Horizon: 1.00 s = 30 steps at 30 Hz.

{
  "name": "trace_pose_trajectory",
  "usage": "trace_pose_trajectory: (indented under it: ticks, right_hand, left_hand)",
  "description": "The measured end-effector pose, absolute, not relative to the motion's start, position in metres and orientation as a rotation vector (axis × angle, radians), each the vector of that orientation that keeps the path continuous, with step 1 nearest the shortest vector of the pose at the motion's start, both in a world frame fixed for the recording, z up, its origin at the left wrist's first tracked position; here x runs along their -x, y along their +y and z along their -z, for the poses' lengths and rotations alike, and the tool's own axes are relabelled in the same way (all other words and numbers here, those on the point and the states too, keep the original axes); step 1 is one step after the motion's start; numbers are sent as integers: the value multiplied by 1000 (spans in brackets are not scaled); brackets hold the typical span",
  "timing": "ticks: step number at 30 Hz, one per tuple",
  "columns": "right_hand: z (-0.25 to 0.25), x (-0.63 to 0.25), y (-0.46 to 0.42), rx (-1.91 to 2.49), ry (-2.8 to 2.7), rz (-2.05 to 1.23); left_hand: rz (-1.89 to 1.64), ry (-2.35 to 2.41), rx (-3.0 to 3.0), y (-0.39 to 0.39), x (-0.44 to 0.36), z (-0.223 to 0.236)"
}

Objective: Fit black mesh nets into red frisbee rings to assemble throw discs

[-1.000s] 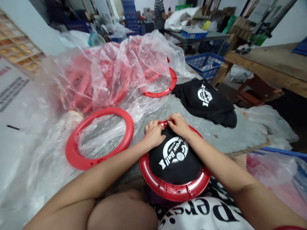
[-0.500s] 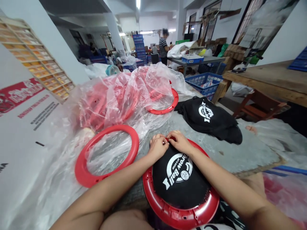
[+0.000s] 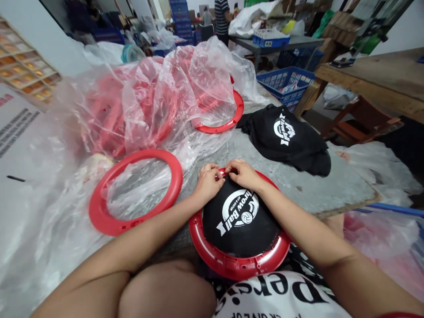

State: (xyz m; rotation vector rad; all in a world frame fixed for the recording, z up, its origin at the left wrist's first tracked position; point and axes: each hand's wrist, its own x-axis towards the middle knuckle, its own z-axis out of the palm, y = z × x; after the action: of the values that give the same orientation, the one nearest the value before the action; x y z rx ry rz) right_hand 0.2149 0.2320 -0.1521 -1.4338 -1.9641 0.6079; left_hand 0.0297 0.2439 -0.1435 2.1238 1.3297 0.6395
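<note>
A red plastic ring (image 3: 212,254) leans at the table's near edge against my body. Across its opening lies a round black fabric panel (image 3: 238,242) printed "Throw Ball" in white. At the ring's far side my left hand (image 3: 210,181) is closed round the rim, thumb at the fabric's edge. Close beside it, my right hand (image 3: 244,175) pinches the edge of the black fabric against the rim. The fingertips partly cover that spot. A second red ring (image 3: 99,207), without fabric, lies left of my left forearm. More black printed fabric (image 3: 308,152) is heaped beyond my right hand.
Clear plastic sheeting (image 3: 149,101) covers several red rings at the back left. A blue crate (image 3: 281,81) stands past the table (image 3: 347,185). Wooden bench (image 3: 374,88) and chair are at right. A person in a striped top (image 3: 221,17) stands far back.
The view tilted up and then back down. Both hands stay at the ring's far rim, with only small shifts of the fingers. The ring and fabric keep their place.
</note>
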Motion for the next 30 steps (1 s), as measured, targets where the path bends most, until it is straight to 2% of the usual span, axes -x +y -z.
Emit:
trace_pose_trajectory:
  ticks: [12, 30]
  right_hand:
    - [139, -206, 234, 1603, -2045, -582]
    - [139, -202, 233, 1729, -2047, -502]
  left_hand:
    - [-765, 1378, -1875, 252, -30, 146]
    - [-767, 1408, -1759, 256, -33, 145]
